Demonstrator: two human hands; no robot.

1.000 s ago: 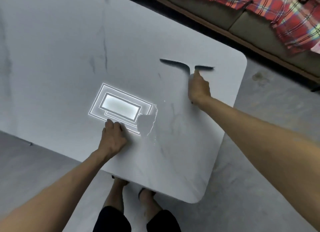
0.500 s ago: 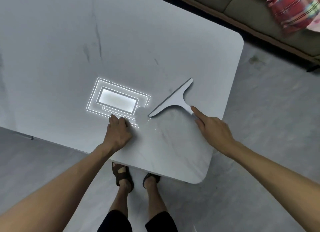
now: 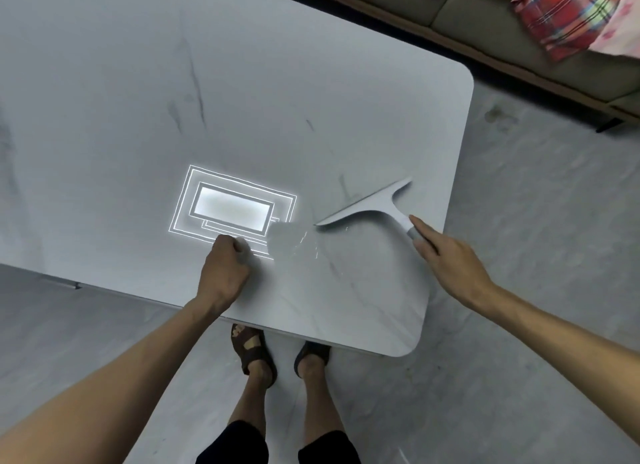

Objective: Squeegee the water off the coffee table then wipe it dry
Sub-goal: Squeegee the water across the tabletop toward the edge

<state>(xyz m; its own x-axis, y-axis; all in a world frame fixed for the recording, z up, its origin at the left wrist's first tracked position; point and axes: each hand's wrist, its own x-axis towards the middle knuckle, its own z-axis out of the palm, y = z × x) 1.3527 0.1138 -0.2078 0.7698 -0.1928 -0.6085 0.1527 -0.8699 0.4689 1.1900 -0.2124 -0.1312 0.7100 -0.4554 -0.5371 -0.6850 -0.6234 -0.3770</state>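
Note:
A pale grey marble coffee table (image 3: 242, 82) fills the upper left. A light grey squeegee (image 3: 374, 207) lies with its blade on the table near the right edge. My right hand (image 3: 446, 255) grips its handle, index finger stretched along it. A patch of water (image 3: 294, 242) glistens just left of the blade's near end. My left hand (image 3: 225, 269) rests on the table near the front edge, fingers curled, beside a bright reflection of a ceiling light (image 3: 232, 207).
A sofa (image 3: 519, 37) with a red plaid cloth (image 3: 571, 10) stands beyond the table at the upper right. Grey tiled floor (image 3: 536, 221) surrounds the table. My sandalled feet (image 3: 256, 352) stand at the table's front edge.
The squeegee has been pulled from the far right part of the table towards me and to the right edge. My left hand stayed in place and curled more.

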